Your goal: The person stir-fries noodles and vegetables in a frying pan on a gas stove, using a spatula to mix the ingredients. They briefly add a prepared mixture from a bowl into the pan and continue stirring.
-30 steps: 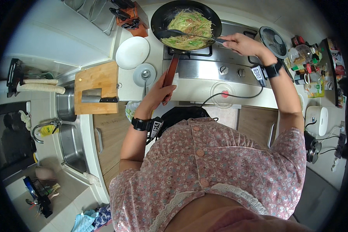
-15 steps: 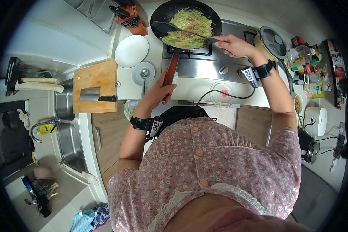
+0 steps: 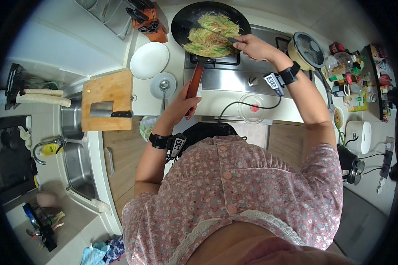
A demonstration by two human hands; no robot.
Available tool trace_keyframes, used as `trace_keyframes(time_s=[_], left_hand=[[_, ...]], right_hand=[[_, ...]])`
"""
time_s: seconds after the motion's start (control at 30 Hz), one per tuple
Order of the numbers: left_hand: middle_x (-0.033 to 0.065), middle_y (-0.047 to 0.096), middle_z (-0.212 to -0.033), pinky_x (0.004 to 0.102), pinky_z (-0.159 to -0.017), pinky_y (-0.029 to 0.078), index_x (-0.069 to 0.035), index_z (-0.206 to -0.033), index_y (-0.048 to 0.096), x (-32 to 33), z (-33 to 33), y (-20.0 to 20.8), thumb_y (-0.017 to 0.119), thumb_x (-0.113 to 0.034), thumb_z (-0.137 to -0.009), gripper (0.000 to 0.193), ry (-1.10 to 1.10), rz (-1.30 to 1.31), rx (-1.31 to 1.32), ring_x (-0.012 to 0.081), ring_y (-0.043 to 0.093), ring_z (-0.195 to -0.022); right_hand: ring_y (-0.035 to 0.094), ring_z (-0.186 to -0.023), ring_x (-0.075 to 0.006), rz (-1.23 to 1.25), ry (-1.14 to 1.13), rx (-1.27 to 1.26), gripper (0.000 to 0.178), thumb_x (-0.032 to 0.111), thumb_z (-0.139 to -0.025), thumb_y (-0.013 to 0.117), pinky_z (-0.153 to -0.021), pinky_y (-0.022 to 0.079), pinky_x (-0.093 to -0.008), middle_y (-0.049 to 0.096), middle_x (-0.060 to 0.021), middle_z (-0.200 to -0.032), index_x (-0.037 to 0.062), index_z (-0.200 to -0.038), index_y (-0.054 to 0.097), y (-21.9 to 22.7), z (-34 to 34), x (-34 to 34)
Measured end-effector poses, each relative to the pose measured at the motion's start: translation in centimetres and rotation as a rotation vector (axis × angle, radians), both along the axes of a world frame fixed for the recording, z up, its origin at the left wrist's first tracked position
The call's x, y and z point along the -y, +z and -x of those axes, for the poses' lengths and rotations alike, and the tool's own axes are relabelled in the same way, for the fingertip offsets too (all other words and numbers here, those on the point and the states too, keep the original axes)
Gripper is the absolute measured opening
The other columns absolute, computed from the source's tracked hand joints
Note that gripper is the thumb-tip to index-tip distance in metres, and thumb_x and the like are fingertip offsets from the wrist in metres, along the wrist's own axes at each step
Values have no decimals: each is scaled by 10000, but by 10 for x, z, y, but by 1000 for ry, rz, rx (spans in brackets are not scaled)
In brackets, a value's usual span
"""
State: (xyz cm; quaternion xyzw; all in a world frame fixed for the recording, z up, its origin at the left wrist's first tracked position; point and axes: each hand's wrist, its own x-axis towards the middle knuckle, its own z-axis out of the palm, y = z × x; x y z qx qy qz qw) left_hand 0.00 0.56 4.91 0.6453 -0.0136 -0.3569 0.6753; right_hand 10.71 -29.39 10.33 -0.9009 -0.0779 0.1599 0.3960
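Both hands at the frying pan [image 3: 181, 35], which sits over the left end of the stove [image 3: 225, 79].
Left hand [image 3: 183, 105]: fingers curled round the red-brown handle [image 3: 196, 80]. Right hand [image 3: 254, 47]: fingers closed about the grip of a black spatula [image 3: 232, 40]; its blade blurs into the dark pan. Shredded food [image 3: 210, 43], pale and green, heaped inside. Left of stove, on counter [image 3: 141, 102]: white plate [image 3: 149, 60]; nearer the front edge, bowl [image 3: 155, 92] with spoon [image 3: 164, 85]. At the counter's left corner, cutting board [image 3: 93, 85] bearing a cleaver [image 3: 101, 109].
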Motion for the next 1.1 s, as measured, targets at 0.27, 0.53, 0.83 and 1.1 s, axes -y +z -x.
trace_keyframes(time_s=[0.27, 0.53, 0.83, 1.1], left_hand=[[-26, 437, -575, 229, -363, 315, -120, -1501, 178, -2, 1, -1, 563, -142, -904, 710, -25, 7, 54, 66, 404, -436], [-3, 462, -602, 244, -369, 332, -110, -1494, 152, 3, 2, -1, 568, -123, -888, 735, -29, 6, 50, 85, 434, -438], [12, 477, -610, 250, -376, 349, -111, -1494, 129, 1, 1, -11, 560, -95, -885, 746, -40, 60, 65, 94, 455, -440], [5, 453, -609, 247, -365, 343, -125, -1496, 164, -13, -8, -13, 558, -75, -868, 744, -37, 63, 67, 94, 424, -424]], right_hand=[[393, -477, -94, 310, 259, -197, 467, 308, -960, 518, -430, 351, -272, 429, 20, -586, 124, -1387, 480, 31, 14, 75], [436, -465, -127, 115, 2, -127, 352, 315, -957, 532, -431, 372, -295, 495, -26, -587, 54, -1181, 608, 15, -18, 1], [593, -485, -318, 130, -57, -71, 411, 299, -960, 461, -529, 489, -404, 610, -191, -609, -74, -1028, 618, 8, 5, -51], [599, -1062, -369, 355, 158, 104, 476, 336, -951, 513, -926, 459, -390, 629, -238, -1137, -11, -1276, 543, 6, 7, -2]])
